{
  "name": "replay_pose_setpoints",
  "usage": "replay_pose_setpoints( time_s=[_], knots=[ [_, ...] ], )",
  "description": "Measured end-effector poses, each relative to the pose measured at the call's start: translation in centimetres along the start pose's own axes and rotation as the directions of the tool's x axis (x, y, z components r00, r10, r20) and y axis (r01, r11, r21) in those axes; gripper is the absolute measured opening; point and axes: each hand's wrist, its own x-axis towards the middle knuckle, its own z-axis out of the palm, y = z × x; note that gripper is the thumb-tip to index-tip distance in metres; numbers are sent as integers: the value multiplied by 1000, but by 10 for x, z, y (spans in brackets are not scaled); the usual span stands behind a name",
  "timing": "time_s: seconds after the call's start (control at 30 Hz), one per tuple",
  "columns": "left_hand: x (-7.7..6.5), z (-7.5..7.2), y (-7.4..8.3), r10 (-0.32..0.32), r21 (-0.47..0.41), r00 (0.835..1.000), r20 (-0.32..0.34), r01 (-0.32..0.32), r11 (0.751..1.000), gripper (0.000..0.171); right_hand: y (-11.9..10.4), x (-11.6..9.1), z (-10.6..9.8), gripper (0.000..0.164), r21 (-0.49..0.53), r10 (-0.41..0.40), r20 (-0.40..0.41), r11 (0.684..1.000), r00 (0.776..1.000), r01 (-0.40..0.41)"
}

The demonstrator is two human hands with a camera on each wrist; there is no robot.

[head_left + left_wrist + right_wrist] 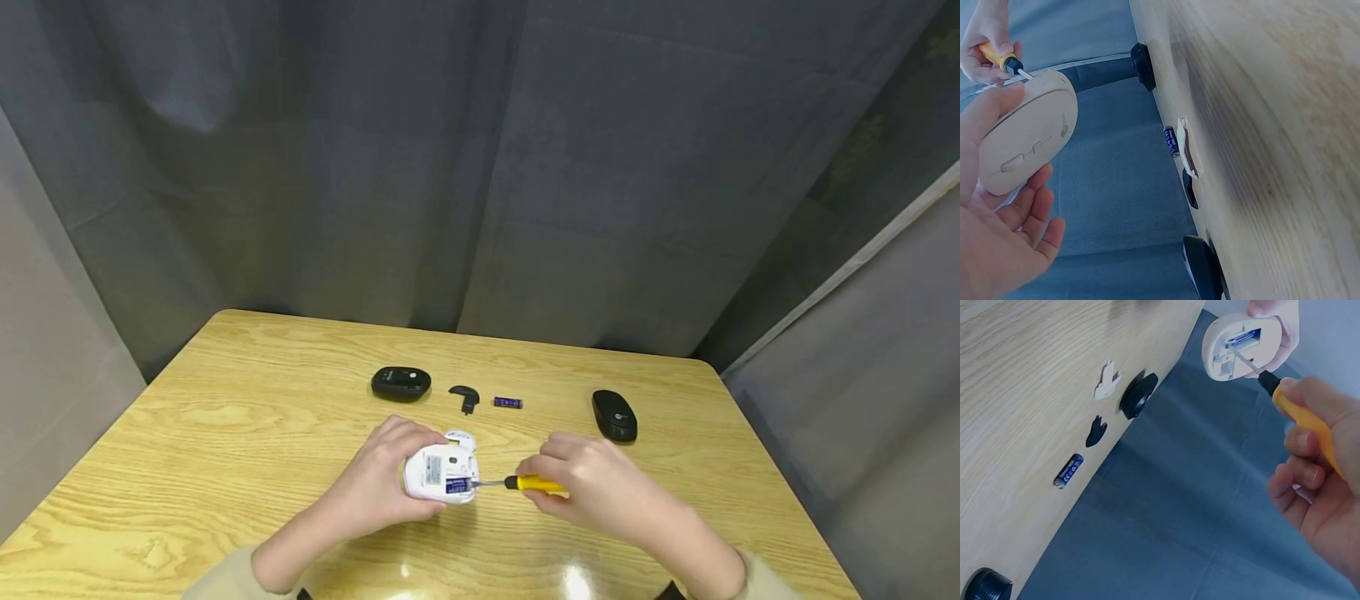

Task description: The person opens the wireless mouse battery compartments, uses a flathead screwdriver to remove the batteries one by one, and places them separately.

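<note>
My left hand [393, 471] grips a white computer mouse [426, 483], its underside turned up and its battery bay uncovered. A blue battery [457, 485] sits in that bay, also visible in the right wrist view. My right hand [592, 479] holds a screwdriver [1305, 419] by its yellow handle. The metal shaft reaches into the bay, with the tip at the end of the battery. In the left wrist view the mouse's smooth top [1029, 134] faces the camera, and the fingers wrap its edge.
Beyond the hands lie a white battery cover [1107, 381], a black cover [467, 398] and a loose blue battery [508, 402] on the wooden table [262, 400]. One black mouse [401, 383] rests at the back left, another black mouse [615, 416] at the right. Grey curtains [480, 167] hang behind.
</note>
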Motion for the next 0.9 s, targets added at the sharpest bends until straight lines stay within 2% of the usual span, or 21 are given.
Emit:
replay_pose_setpoints(
  time_s=[0.3, 0.73, 0.9],
  knots=[
    [-1, 6, 1, 20, 28, 999, -44, -19, 999, 64, -7, 6, 2, 24, -53, -13, 16, 998, 1000, 14],
    [-3, 7, -3, 47, 9, 997, -63, -47, 999, 67, 4, -2, 10, 24, 28, 14, -1, 1000, 1000, -14],
    [-3, 8, -4, 61, -7, 996, -66, -61, 998, 68, 10, -6, 14, 26, 60, 49, -56, 997, 997, -45]
  ],
)
